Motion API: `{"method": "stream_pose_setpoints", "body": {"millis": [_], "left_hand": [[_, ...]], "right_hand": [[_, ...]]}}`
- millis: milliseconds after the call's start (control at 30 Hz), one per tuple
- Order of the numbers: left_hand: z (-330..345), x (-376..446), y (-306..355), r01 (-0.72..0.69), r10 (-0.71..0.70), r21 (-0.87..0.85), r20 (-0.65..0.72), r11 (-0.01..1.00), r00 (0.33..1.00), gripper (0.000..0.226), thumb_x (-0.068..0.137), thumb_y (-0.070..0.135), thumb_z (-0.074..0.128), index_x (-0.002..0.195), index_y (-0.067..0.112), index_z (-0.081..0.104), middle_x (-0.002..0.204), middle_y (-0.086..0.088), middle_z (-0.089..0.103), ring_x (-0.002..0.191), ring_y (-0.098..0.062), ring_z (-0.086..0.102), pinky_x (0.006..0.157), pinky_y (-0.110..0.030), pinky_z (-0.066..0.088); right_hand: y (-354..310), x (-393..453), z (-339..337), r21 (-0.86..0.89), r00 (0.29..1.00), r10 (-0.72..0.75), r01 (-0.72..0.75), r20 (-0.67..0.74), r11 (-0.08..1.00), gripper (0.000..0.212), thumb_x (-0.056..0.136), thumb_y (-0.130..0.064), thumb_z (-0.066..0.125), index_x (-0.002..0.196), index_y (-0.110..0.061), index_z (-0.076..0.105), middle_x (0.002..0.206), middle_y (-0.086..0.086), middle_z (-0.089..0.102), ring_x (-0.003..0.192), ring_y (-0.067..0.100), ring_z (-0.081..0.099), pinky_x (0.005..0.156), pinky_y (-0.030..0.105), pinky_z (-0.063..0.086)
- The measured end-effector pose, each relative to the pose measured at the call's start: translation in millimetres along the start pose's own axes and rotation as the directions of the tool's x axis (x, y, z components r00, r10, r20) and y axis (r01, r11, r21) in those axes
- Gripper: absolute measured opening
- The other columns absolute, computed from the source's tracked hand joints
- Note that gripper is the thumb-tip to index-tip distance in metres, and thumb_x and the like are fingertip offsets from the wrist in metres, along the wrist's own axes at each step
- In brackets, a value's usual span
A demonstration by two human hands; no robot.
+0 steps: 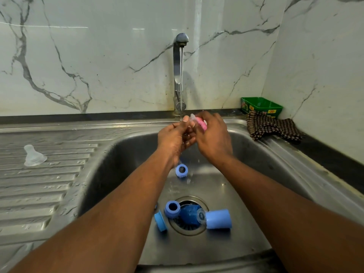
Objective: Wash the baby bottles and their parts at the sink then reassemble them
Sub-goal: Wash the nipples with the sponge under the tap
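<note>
We've got both hands under the running tap (pixel 180 56), far side of the sink (pixel 246 160). Our right hand (pixel 213 137) is curled round a pink bottle ring (pixel 202 124) with a clear teat, and our left hand (pixel 174 137) pinches the teat's tip. Blue bottle parts (pixel 218 219) sit near the drain, and a spare teat (pixel 33 156) is on the left drainboard.

pink collar (pixel 202 124) with clear teat (pixel 192 117) sits up under the tap stream, above the drain (pixel 189 217). blue rings (pixel 172 209), cap (pixel 218 218) lie around the drain; another ring (pixel 181 170) just beyond, a loose teat (pixel 33 156) far left.
</note>
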State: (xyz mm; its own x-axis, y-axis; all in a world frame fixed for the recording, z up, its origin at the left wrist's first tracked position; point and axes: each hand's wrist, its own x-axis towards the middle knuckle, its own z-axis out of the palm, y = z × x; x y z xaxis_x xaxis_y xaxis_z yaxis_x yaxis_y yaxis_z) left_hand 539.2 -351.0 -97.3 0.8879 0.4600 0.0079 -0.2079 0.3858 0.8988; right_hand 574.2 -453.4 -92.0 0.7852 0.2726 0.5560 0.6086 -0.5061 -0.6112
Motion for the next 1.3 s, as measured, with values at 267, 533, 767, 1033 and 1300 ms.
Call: {"method": "stream_pose_setpoints", "body": {"millis": [267, 533, 767, 1033, 1300], "left_hand": [[-9.5, 0.5, 1.6, -0.062, 0.066, 0.185, -0.017, 0.981, 0.998, 0.02, 0.091, 0.022, 0.07, 0.095, 0.007, 0.059, 0.076, -0.011, 0.07, 0.059, -0.017, 0.067, 0.053, -0.024, 0.056], [-23.6, 2.0, 7.6, 0.088, -0.118, 0.227, 0.122, 0.97, 0.985, 0.028, 0.097, 0.022, 0.059, 0.121, 0.009, 0.059, 0.074, -0.003, 0.065, 0.063, -0.015, 0.064, 0.06, -0.026, 0.056], [-28.3, 1.1, 8.2, 0.187, -0.214, 0.178, 0.149, 0.966, 0.965, 0.03, 0.099, 0.038, 0.05, 0.101, 0.013, 0.066, 0.079, 0.0, 0.062, 0.068, -0.014, 0.063, 0.055, -0.023, 0.053], [-22.3, 2.0, 3.8, 0.066, -0.07, 0.318, 0.0, 0.946, 0.998, 0.022, 0.097, 0.03, 0.061, 0.102, 0.009, 0.067, 0.087, -0.006, 0.064, 0.061, -0.012, 0.057, 0.045, -0.019, 0.045], [-25.3, -5.4, 9.6, 0.088, -0.078, 0.307, -0.045, 0.948, 0.996, 0.014, 0.096, 0.025, 0.062, 0.093, 0.012, 0.066, 0.074, -0.003, 0.064, 0.056, -0.011, 0.055, 0.049, -0.019, 0.043]], "right_hand": [[6.5, 3.3, -0.8, -0.062, 0.991, 0.073, -0.08, -0.115, 0.995, 0.016, 0.089, -0.035, 0.069, 0.101, -0.025, 0.066, 0.099, -0.001, 0.065, 0.088, 0.016, 0.056, 0.067, 0.026, 0.035], [12.2, 7.2, 8.7, 0.173, 0.991, 0.08, -0.098, 0.106, 0.98, 0.014, 0.095, -0.022, 0.063, 0.107, -0.02, 0.069, 0.108, 0.001, 0.069, 0.097, 0.018, 0.06, 0.077, 0.027, 0.041], [15.7, 14.3, 13.1, 0.382, 0.97, 0.192, -0.236, 0.149, 0.894, 0.016, 0.094, -0.024, 0.066, 0.108, -0.018, 0.069, 0.103, 0.005, 0.07, 0.089, 0.023, 0.063, 0.074, 0.034, 0.051], [15.0, 13.9, 15.3, 0.466, 0.96, 0.236, -0.279, 0.15, 0.84, 0.025, 0.086, -0.032, 0.073, 0.108, -0.022, 0.068, 0.104, -0.002, 0.069, 0.094, 0.017, 0.062, 0.08, 0.039, 0.053], [11.8, 5.9, 14.8, 0.125, 0.99, -0.013, -0.004, 0.137, 0.992, 0.026, 0.093, -0.033, 0.067, 0.115, -0.02, 0.068, 0.106, 0.0, 0.071, 0.093, 0.017, 0.064, 0.073, 0.025, 0.044]]}}
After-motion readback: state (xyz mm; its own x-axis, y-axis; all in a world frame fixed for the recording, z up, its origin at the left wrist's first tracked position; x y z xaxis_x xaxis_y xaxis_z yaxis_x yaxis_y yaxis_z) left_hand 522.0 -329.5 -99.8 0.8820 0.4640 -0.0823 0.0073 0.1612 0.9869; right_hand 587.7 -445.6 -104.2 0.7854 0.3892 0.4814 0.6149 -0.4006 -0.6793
